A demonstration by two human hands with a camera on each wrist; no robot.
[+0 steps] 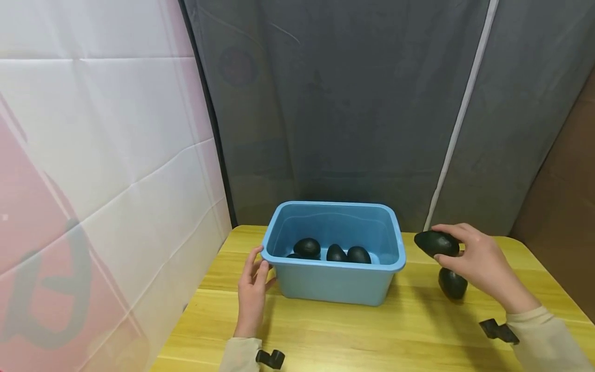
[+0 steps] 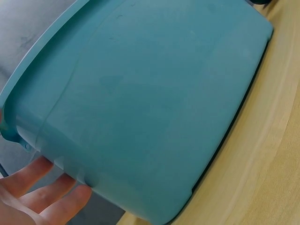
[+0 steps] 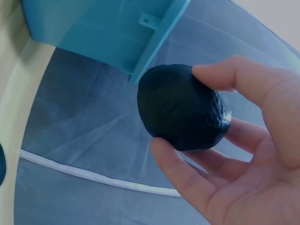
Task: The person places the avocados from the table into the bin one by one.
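Right hand raised a little over the worktop, to the right of the blue tub, fingers and thumb curled round a dark avocado. Seen clearly in the right wrist view: thumb below the fruit, fingers over its top, palm not touching it. Held fruit clear of the tub rim, just outside the right wall.

Left hand at the left front corner of the tub, fingers nearly straight and relaxed, gripping nothing. Fingertips touching the corner under the rim or just beside it; cannot tell exactly which. Only three fingertips visible in the left wrist view, next to the tub's outer wall.

Second avocado lying on the worktop directly under the right hand, partly hidden by it. Three avocados in plain sight inside the tub, near the front wall; a dark edge of perhaps one more beside the leftmost, too covered to be sure. Lower parts of them cut off by the front rim. Small black camera mounts at both wrists, only partly in view. Grey curtain behind, white and pink sheet at the left.
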